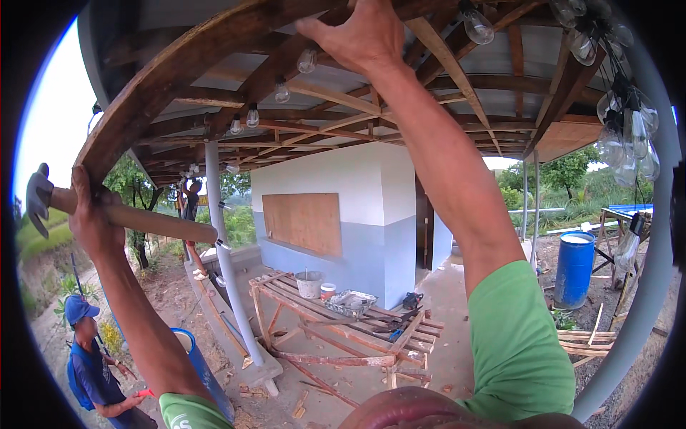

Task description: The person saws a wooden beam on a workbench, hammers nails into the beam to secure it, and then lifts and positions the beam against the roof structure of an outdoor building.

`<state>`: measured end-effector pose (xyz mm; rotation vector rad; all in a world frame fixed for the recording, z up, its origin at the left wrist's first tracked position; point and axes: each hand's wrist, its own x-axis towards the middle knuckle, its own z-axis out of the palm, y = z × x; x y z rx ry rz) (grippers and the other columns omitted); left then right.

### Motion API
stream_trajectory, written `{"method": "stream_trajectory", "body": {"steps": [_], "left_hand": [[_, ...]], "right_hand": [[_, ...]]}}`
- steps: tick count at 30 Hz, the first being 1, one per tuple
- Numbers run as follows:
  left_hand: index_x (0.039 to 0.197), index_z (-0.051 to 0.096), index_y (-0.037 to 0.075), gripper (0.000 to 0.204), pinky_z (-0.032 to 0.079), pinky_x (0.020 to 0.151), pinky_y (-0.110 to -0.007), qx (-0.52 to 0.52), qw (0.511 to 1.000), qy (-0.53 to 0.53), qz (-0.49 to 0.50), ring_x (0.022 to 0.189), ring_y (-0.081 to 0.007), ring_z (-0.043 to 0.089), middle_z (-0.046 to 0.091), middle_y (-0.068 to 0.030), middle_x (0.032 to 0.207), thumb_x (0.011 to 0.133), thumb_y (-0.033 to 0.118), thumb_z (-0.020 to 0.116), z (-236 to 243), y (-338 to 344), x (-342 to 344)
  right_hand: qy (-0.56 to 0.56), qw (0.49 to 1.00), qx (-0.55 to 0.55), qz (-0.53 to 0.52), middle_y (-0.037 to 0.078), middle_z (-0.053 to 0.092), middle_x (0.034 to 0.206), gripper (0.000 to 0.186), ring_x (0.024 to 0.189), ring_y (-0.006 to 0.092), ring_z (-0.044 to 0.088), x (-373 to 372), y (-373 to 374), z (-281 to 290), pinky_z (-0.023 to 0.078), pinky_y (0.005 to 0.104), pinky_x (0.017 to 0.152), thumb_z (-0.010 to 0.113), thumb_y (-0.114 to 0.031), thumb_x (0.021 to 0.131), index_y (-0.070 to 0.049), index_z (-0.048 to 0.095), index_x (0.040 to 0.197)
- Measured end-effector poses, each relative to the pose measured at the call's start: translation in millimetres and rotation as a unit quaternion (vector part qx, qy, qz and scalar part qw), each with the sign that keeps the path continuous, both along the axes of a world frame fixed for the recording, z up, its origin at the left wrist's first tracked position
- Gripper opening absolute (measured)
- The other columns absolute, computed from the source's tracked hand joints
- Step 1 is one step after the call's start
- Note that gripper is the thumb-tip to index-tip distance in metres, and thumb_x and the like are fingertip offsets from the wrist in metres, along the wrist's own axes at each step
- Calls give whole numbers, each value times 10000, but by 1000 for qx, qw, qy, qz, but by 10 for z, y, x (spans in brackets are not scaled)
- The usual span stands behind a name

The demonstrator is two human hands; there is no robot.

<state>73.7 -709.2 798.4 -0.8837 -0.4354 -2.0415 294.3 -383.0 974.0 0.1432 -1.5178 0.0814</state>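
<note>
Overhead, a long brown wooden beam (171,68) curves through the fisheye view from the left up to the top. My left hand (95,218) is wrapped round the wooden handle of a claw hammer (157,223), its metal head pointing left. That hand also presses against the beam's lower left end. My right hand (361,36) reaches up to the beam near the top edge, thumb along the wood and fingers round it; the fingertips are partly cut off. Clear light bulbs (306,61) hang from the roof frame close to my right hand.
Below stands a slatted wooden trestle (336,336) bearing a bucket (309,284), a paint tray (351,303) and tools. A white post (218,186) rises on the left, a grey pipe (661,214) on the right. One person (96,365) stands below left, another (190,204) farther back. A blue drum (574,270) stands right.
</note>
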Motion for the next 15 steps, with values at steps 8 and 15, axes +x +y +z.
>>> {"method": "stream_trajectory", "body": {"steps": [8,15], "left_hand": [[1028,616,71,383,428,475,-217,-62,997,-53,7,549,-53,496,691,-113,887,879,386,775,468,-359,121],[1126,561,88,463,407,460,-216,-100,992,-49,56,546,-38,470,500,38,707,882,426,762,802,-666,298]], "right_hand": [[0,953,239,-188,114,261,1606,797,1447,480,222,-127,-349,186,249,680,1164,706,-233,911,-257,257,1569],[223,920,225,-232,84,279,1603,704,1438,486,237,-686,-230,808,296,705,1131,624,-192,964,-228,266,1569]]}}
